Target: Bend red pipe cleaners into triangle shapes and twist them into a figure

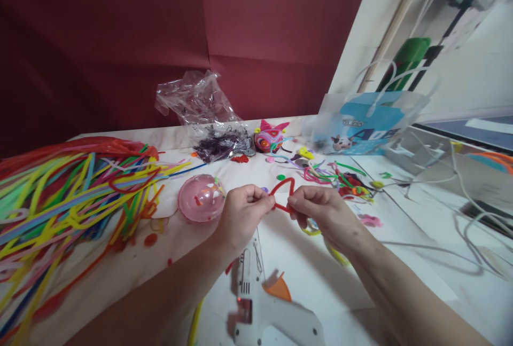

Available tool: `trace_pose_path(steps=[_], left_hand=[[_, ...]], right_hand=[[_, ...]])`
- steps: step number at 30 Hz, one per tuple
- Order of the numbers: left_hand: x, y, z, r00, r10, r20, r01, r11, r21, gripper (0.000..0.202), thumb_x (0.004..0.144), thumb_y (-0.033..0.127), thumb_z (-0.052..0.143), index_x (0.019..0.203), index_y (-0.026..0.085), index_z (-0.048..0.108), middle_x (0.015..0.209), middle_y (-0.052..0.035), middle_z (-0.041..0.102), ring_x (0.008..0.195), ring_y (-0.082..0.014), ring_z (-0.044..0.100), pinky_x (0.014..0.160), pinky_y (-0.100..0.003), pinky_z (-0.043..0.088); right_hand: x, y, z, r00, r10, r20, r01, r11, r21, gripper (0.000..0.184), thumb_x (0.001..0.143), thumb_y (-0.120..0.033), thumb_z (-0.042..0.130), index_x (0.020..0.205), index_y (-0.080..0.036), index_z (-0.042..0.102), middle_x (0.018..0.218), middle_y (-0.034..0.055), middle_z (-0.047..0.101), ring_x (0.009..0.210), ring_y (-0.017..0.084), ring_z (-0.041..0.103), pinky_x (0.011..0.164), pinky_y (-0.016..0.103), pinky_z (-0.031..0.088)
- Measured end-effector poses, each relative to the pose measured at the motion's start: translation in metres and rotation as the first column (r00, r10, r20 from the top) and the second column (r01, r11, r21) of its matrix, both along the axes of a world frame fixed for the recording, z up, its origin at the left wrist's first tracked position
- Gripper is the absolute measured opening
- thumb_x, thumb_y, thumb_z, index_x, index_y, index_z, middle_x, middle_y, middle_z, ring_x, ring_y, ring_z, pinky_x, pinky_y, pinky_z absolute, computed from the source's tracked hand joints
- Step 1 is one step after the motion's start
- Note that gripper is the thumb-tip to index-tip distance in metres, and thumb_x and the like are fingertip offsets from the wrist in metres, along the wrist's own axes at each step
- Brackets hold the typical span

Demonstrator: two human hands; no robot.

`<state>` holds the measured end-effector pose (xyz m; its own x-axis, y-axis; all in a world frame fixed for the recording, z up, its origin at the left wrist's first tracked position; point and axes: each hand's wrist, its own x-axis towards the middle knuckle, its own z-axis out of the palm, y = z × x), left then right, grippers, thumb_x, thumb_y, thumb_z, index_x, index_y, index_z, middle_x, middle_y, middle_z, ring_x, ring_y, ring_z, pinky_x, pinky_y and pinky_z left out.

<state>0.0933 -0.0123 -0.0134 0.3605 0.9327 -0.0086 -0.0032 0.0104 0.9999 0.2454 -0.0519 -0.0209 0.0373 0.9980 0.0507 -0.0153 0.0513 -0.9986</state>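
Between my two hands a red pipe cleaner is bent into a small triangular loop above the table. My left hand pinches its left corner between thumb and fingers. On the other side, my right hand grips the right corner the same way. Below them a white hot glue gun with an orange trigger lies on the table, a small red light showing on it. Just left of my left hand stands a pink transparent bowl with small scraps inside.
Many coloured pipe cleaners spread over the left side. At the back are a clear plastic bag of dark strands, a pink decorated figure and a blue-white carrier bag. Pipe cleaner scraps and white cables lie to the right.
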Motion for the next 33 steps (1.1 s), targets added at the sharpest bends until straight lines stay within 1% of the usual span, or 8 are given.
trace_pose_path(steps=[5,8,13,18,23,28,31,33], left_hand=[[0.001,0.001,-0.003,1.000,0.011,-0.029,-0.011,1.000,0.011,0.015,0.065,0.025,0.058,0.057,0.015,0.050,0.046,0.0066,0.044,0.037,-0.0021,0.026,0.039,-0.020,0.017],[0.001,0.000,-0.004,0.993,-0.025,-0.117,0.032,0.998,0.054,0.014,0.064,0.023,0.057,0.056,0.015,0.049,0.046,0.0067,0.042,0.041,-0.0036,0.031,0.041,-0.019,0.021],[0.000,-0.001,-0.007,0.966,-0.084,-0.243,0.114,0.987,0.114,0.011,0.063,0.022,0.055,0.057,0.015,0.049,0.050,0.0058,0.044,0.046,-0.0054,0.034,0.044,-0.019,0.025],[-0.003,0.001,-0.010,0.928,-0.127,-0.351,0.185,0.973,0.136,0.009,0.062,0.020,0.054,0.058,0.016,0.048,0.050,0.0064,0.042,0.046,-0.0061,0.035,0.042,-0.019,0.024],[-0.004,0.002,-0.005,0.934,-0.109,-0.341,0.173,0.971,0.163,0.013,0.066,0.027,0.054,0.061,0.016,0.050,0.051,0.0056,0.045,0.046,-0.0064,0.036,0.043,-0.020,0.026],[-0.005,0.004,0.001,0.931,-0.121,-0.344,0.187,0.969,0.163,0.015,0.067,0.027,0.056,0.059,0.015,0.050,0.048,0.0067,0.042,0.044,-0.0056,0.033,0.041,-0.019,0.023],[-0.006,0.005,0.001,0.947,-0.111,-0.303,0.161,0.977,0.143,0.016,0.067,0.028,0.057,0.060,0.015,0.050,0.050,0.0061,0.044,0.045,-0.0054,0.034,0.043,-0.019,0.025],[-0.005,0.005,0.001,0.960,-0.122,-0.252,0.157,0.980,0.125,0.019,0.066,0.031,0.060,0.063,0.015,0.052,0.054,0.0047,0.048,0.048,-0.0061,0.038,0.046,-0.020,0.028]], right_hand=[[0.002,0.001,0.002,1.000,-0.004,0.006,0.004,1.000,-0.022,0.027,0.069,-0.038,0.067,0.059,-0.014,0.059,0.051,-0.0017,0.056,0.042,0.007,0.046,0.043,0.019,0.033],[0.004,0.002,0.001,0.997,-0.062,-0.035,0.063,0.998,0.009,0.025,0.070,-0.038,0.066,0.064,-0.015,0.060,0.051,-0.0017,0.056,0.041,0.007,0.046,0.042,0.020,0.034],[0.006,0.003,-0.001,0.991,-0.124,-0.042,0.124,0.992,-0.004,0.023,0.063,-0.033,0.071,0.058,-0.015,0.058,0.044,-0.0033,0.051,0.037,0.006,0.041,0.035,0.018,0.026],[0.011,0.003,-0.004,0.995,-0.098,-0.029,0.097,0.995,-0.035,0.020,0.063,-0.030,0.069,0.059,-0.015,0.057,0.043,-0.0047,0.048,0.035,0.005,0.037,0.035,0.018,0.023],[0.018,0.003,0.001,0.997,-0.035,0.071,0.037,0.999,-0.026,0.027,0.066,-0.037,0.068,0.057,-0.015,0.055,0.043,-0.0047,0.046,0.036,0.005,0.036,0.036,0.018,0.024],[0.023,0.001,0.006,0.990,-0.006,0.143,0.012,0.999,-0.046,0.026,0.062,-0.035,0.071,0.057,-0.014,0.056,0.043,-0.0049,0.045,0.037,0.005,0.038,0.036,0.019,0.026],[0.023,0.000,0.004,0.990,0.010,0.137,-0.005,0.999,-0.038,0.024,0.063,-0.033,0.070,0.057,-0.014,0.057,0.043,-0.0049,0.046,0.037,0.006,0.039,0.036,0.019,0.026],[0.022,0.001,0.003,0.997,-0.026,0.077,0.028,0.999,-0.022,0.024,0.062,-0.033,0.071,0.056,-0.014,0.057,0.043,-0.0051,0.047,0.036,0.005,0.038,0.035,0.018,0.025]])
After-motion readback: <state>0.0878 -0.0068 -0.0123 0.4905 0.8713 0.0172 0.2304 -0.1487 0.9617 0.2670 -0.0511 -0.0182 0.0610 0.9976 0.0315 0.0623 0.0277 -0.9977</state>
